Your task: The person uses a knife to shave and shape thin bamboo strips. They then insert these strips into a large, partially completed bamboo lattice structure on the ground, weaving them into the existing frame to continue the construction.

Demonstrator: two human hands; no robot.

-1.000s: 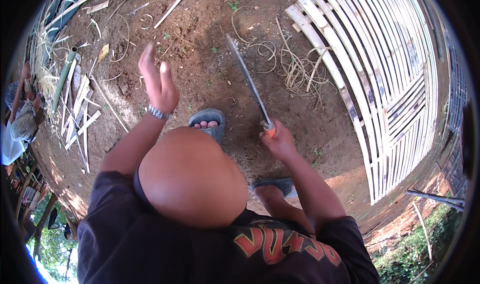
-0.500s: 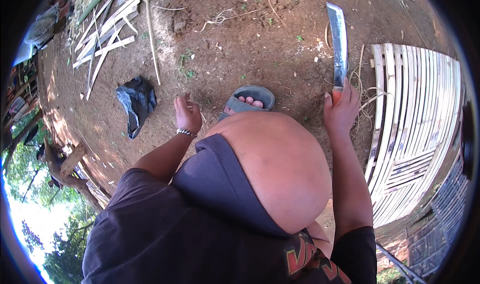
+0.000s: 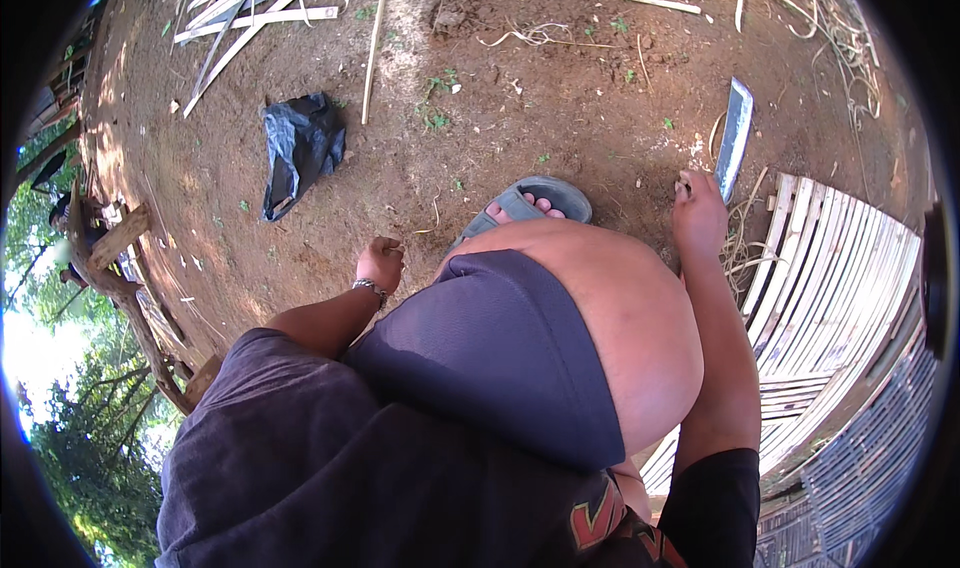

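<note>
Beside my right knee, my right hand (image 3: 701, 216) is raised with its fingers curled in; I cannot make out whether anything small is in them. Just past its outer edge a machete (image 3: 737, 133) lies on the dirt, blade pointing away from me. Its handle is hidden by my hand. On the other side of my bent leg, my left hand (image 3: 381, 265) hangs over the ground with the fingers bent together. What those fingers hold, if anything, does not show. My sandalled foot (image 3: 540, 203) is planted between the two hands.
A crumpled black plastic bag (image 3: 302, 150) lies ahead of my left hand. Split bamboo strips (image 3: 262, 20) are heaped at the far left. A slatted bamboo panel (image 3: 850, 288) lies at the right, with curled shavings (image 3: 745, 253) by its edge. Wooden beams (image 3: 122, 240) stand at left.
My right hand has come off the machete's orange handle, which now lies behind it. My left hand's fingers have drawn in. The view has swung, shifting the ground.
</note>
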